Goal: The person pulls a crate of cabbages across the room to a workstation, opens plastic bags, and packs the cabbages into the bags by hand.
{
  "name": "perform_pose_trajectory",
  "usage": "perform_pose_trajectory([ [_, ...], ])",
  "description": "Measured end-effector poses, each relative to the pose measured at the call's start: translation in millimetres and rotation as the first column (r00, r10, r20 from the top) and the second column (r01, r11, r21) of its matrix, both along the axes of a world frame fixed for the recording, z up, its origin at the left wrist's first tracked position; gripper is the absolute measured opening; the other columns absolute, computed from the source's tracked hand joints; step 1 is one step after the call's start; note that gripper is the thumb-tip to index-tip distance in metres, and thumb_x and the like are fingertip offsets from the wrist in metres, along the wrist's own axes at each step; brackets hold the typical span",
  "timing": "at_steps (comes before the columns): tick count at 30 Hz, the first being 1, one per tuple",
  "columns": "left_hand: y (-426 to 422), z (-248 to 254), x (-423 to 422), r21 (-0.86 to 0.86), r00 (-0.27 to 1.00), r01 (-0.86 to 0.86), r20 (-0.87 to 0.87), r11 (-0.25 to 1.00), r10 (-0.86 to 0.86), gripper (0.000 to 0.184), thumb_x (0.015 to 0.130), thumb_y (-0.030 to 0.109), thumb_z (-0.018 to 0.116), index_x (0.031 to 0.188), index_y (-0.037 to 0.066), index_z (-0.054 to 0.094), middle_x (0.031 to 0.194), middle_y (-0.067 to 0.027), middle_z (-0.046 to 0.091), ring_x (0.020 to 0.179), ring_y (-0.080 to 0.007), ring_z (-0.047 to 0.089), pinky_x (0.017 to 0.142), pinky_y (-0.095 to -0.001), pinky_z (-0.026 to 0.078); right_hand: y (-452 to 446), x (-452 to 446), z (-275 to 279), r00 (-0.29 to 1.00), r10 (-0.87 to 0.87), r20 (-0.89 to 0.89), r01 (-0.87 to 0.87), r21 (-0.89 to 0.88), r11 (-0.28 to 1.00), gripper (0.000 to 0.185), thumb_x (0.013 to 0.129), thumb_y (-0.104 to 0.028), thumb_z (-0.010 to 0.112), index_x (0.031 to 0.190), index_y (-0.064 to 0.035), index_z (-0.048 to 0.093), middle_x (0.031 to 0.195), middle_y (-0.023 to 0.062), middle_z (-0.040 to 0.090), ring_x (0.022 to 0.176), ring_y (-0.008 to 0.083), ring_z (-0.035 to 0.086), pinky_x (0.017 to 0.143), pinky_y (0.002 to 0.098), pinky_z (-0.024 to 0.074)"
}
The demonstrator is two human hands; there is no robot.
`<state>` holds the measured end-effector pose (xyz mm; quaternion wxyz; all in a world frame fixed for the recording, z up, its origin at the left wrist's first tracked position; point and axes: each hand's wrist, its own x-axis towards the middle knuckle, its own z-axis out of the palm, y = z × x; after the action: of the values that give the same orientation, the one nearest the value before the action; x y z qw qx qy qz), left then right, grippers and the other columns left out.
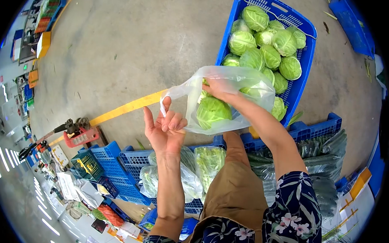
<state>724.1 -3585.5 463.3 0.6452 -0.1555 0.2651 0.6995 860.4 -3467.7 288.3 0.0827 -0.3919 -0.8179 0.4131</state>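
My left hand (165, 127) is turned palm up, its thumb raised and fingers curled. A twisted handle of a translucent plastic bag (256, 83) hooks over its index finger. Inside the wide bag mouth is my right hand (219, 87), its fingers curled over a green cabbage partly hidden by the hand and the plastic. Just below that hand, a larger cabbage (214, 112) lies in the bag. The bag overlaps the near end of a blue basket (309, 52) piled with cabbages (285, 42).
Bagged green vegetables (210, 162) and dark wrapped produce (317, 162) lie on blue pallets (105, 159) by my legs. A red-handled pallet jack (82, 137) stands left. A yellow line (126, 106) crosses the concrete floor. Another blue crate (354, 26) sits at upper right.
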Motion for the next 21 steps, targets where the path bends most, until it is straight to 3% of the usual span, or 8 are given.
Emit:
perform_pose_trajectory([
  [3, 0.8, 3.1, -1.8, -0.025, 1.000, -0.002, -0.019, 1.000, 0.002, 0.059, 0.089, 0.051, 0.046, 0.114, -0.002, 0.054, 0.049, 0.0057, 0.033, 0.054, -0.0079, 0.035, 0.056, -0.0225, 0.027, -6.6, 0.0, -22.1, 0.940, -0.277, -0.201, 0.234, -0.216, 0.948, 0.031, 0.086, -0.028, 0.052, 0.090, 0.0022, 0.060, 0.094, 0.0224, 0.060, 0.093, 0.0382, 0.056, 0.081, 0.0442, 0.0432],
  [6, 2.7, 6.0, -3.0, 0.004, 1.000, 0.011, -0.007, 1.000, -0.011, 0.059, 0.089, 0.050, 0.046, 0.114, -0.002, 0.054, 0.050, 0.0056, 0.033, 0.055, -0.0080, 0.035, 0.056, -0.0225, 0.027, -8.1, 16.8, -73.9, 0.987, -0.101, -0.123, 0.115, 0.115, 0.987, 0.026, 0.085, -0.023, 0.054, 0.091, 0.0025, 0.060, 0.090, 0.0186, 0.061, 0.084, 0.0323, 0.059, 0.076, 0.0405, 0.0448],
  [7, 3.1, 6.3, -2.5, 0.014, 1.000, 0.010, 0.003, 1.000, -0.010, 0.059, 0.089, 0.050, 0.046, 0.114, -0.002, 0.054, 0.050, 0.0055, 0.033, 0.055, -0.0080, 0.035, 0.056, -0.0226, 0.028, -8.9, 25.3, -70.7, 0.932, -0.297, -0.209, 0.245, -0.244, 0.938, 0.026, 0.085, -0.022, 0.055, 0.092, 0.0026, 0.060, 0.088, 0.0172, 0.061, 0.083, 0.0294, 0.058, 0.075, 0.0388, 0.0450],
  [9, 5.1, 5.2, -1.0, 0.030, 1.000, 0.007, 0.017, 1.000, -0.008, 0.058, 0.090, 0.050, 0.046, 0.115, -0.002, 0.054, 0.050, 0.0053, 0.033, 0.055, -0.0081, 0.035, 0.056, -0.0227, 0.028, -11.5, 45.1, -53.8, 0.728, -0.672, -0.138, 0.281, -0.833, 0.476, 0.024, 0.084, -0.020, 0.056, 0.093, 0.0028, 0.060, 0.085, 0.0143, 0.062, 0.079, 0.0235, 0.057, 0.073, 0.0353, 0.0454],
  [12, 6.6, 3.2, 4.1, 0.039, 1.000, 0.001, 0.031, 0.999, -0.002, 0.058, 0.090, 0.050, 0.045, 0.115, -0.002, 0.054, 0.050, 0.0051, 0.033, 0.056, -0.0084, 0.035, 0.057, -0.0229, 0.028, -22.8, 65.3, -43.4, 0.861, -0.499, -0.096, 0.344, -0.613, 0.711, 0.030, 0.086, -0.022, 0.057, 0.103, 0.0018, 0.059, 0.094, 0.0088, 0.061, 0.086, 0.0166, 0.054, 0.077, 0.0311, 0.0440],
  [15, 7.9, 0.7, 8.3, 0.053, 0.999, 0.000, 0.036, 0.999, -0.002, 0.057, 0.090, 0.050, 0.045, 0.114, -0.002, 0.055, 0.050, 0.0049, 0.033, 0.055, -0.0086, 0.035, 0.057, -0.0231, 0.028, -28.8, 56.4, -41.2, 0.836, -0.514, -0.193, 0.360, -0.514, 0.779, 0.028, 0.082, -0.022, 0.061, 0.098, 0.0017, 0.061, 0.088, 0.0135, 0.062, 0.082, 0.0244, 0.057, 0.076, 0.0349, 0.0452],
  [18, 7.1, 2.9, 11.7, 0.036, 1.000, 0.001, 0.014, 0.999, -0.002, 0.057, 0.090, 0.050, 0.044, 0.113, -0.001, 0.055, 0.050, 0.0048, 0.033, 0.055, -0.0088, 0.035, 0.057, -0.0233, 0.028, -25.2, 35.9, -9.3, 0.871, -0.386, -0.305, 0.366, -0.121, 0.923, 0.028, 0.078, -0.018, 0.065, 0.098, 0.0006, 0.061, 0.097, 0.0163, 0.062, 0.090, 0.0326, 0.056, 0.081, 0.0396, 0.0443],
  [21, 6.9, 4.8, 13.4, 0.006, 1.000, 0.009, -0.016, 1.000, -0.009, 0.056, 0.090, 0.049, 0.044, 0.112, -0.001, 0.056, 0.050, 0.0049, 0.033, 0.055, -0.0088, 0.035, 0.057, -0.0234, 0.028, -25.4, 32.3, -17.6, 0.891, -0.322, -0.321, 0.297, -0.126, 0.946, 0.027, 0.074, -0.015, 0.067, 0.097, -0.0001, 0.061, 0.102, 0.0178, 0.060, 0.096, 0.0377, 0.054, 0.084, 0.0421, 0.0431],
])
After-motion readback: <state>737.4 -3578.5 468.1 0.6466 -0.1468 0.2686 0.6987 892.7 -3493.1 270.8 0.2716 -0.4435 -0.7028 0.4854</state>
